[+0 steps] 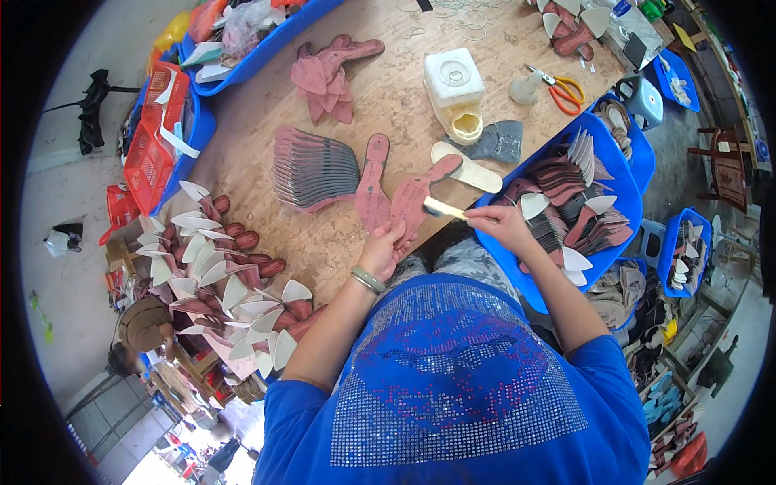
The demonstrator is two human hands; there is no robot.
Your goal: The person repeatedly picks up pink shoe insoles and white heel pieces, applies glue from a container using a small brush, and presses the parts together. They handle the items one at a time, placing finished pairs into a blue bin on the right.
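at the edge of a worktable (250, 113), the left hand (383, 252) pinched a pink insole (413, 199) as the right hand (503, 227) gripped a brush (449, 211) beside it, brushing seemingly unfinished and a fanned stack (315, 171) apparently remaining.

Passage over the bench (311, 246): an open lane ran leftward from my left hand (383, 250), between the fanned stack of pink pieces (315, 171) and the heap of white-tipped pieces (234, 293). A second gap led away from me between the loose pink pile (323, 77) and the white block (446, 91). Ahead of my right hand (501, 227), the pale insole (482, 178) and dark patch (505, 139) obstructed a low path; the blue bin (511, 273) bounded the near right.
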